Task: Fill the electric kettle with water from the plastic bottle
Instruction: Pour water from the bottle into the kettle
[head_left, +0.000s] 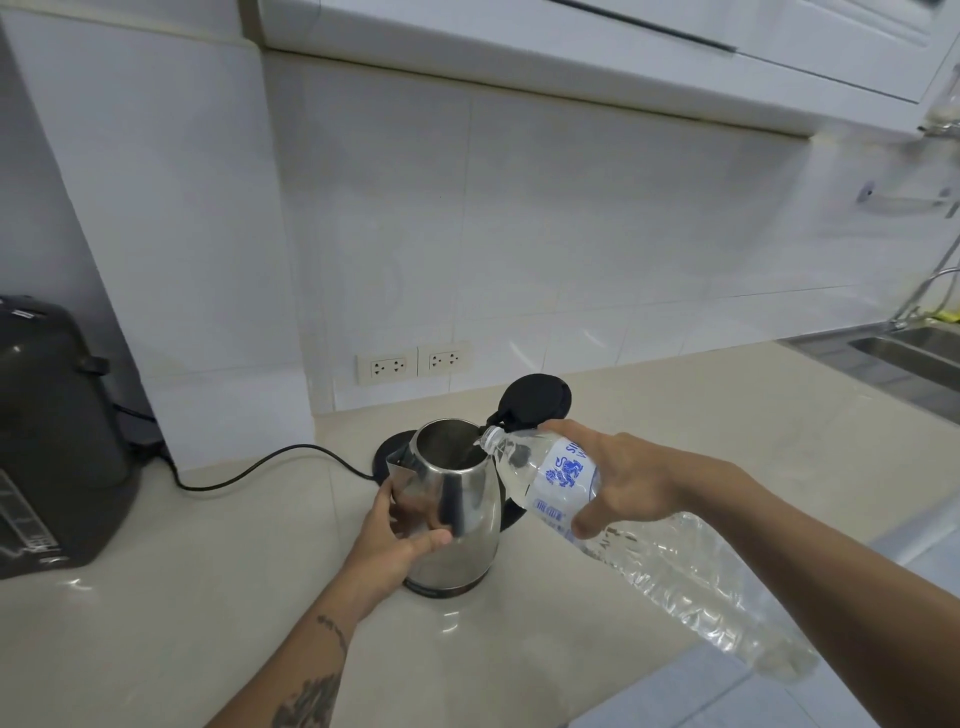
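A steel electric kettle (457, 499) stands on the counter with its black lid (535, 397) swung open behind it. My left hand (395, 540) grips the kettle's side, thumb across the front. My right hand (628, 478) holds a clear plastic water bottle (566, 478) with a blue-printed label, tilted so its uncapped mouth sits over the kettle's opening. Water runs from the mouth into the kettle. The bottle's lower body (701, 582) reaches back toward me, past the counter edge.
The kettle's black base (387, 457) lies just behind it, its cord (260, 467) running left. A dark hot-water dispenser (57, 431) stands at the far left. Wall sockets (413, 361) sit behind the kettle. A steel sink (904, 353) and tap are at the far right.
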